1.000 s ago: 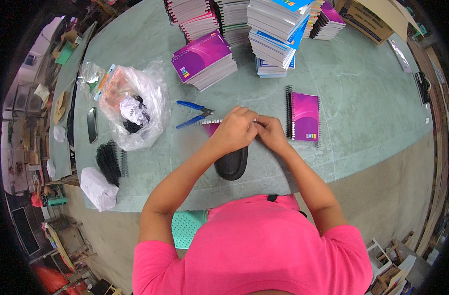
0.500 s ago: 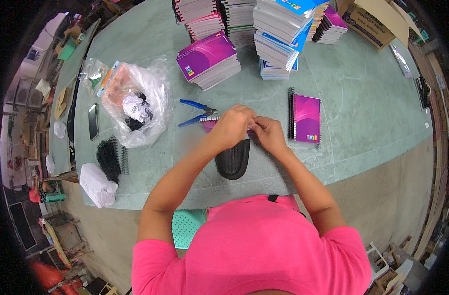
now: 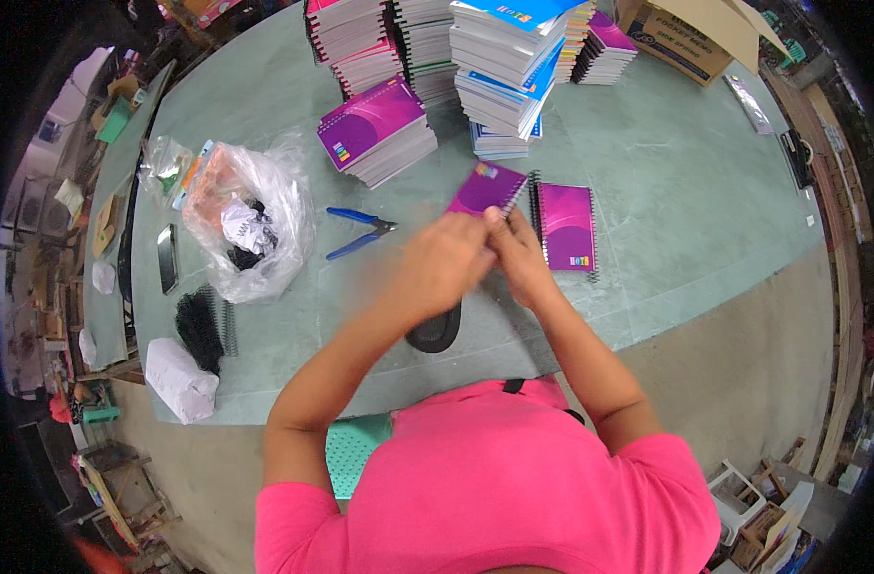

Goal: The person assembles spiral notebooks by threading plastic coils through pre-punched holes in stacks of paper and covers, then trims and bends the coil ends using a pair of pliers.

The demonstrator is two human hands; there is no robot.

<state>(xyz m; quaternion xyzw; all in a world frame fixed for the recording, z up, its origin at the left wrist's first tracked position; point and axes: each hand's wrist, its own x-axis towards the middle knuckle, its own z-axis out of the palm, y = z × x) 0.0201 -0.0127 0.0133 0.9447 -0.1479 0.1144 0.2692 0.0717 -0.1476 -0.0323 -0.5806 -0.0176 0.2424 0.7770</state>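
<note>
A small purple spiral notebook (image 3: 485, 188) is tilted above the table, its wire edge toward the right. My right hand (image 3: 523, 256) pinches its near right corner, thumb on top. My left hand (image 3: 442, 260), partly smeared by motion, closes on the near edge and hides part of the notebook. Under my left hand lies a black curved mesh-like pad (image 3: 435, 332), mostly covered. Blue-handled cutting pliers (image 3: 355, 232) rest with jaws apart to the left. Just right of my hands lies another purple notebook (image 3: 568, 225) beside a black wire coil (image 3: 534, 206).
Stacked purple notebooks (image 3: 384, 143) and a tall blue-and-white stack (image 3: 504, 86) stand at the back. To the left are a plastic bag (image 3: 288, 239), a phone (image 3: 168, 258), black coils (image 3: 199, 330) and a white wrapped bundle (image 3: 181, 381). A cardboard box (image 3: 685, 43) sits far right.
The notebook in my hands has risen and swung away from me, so its purple cover now shows. It has left the pliers' side. The whole view has shifted slightly.
</note>
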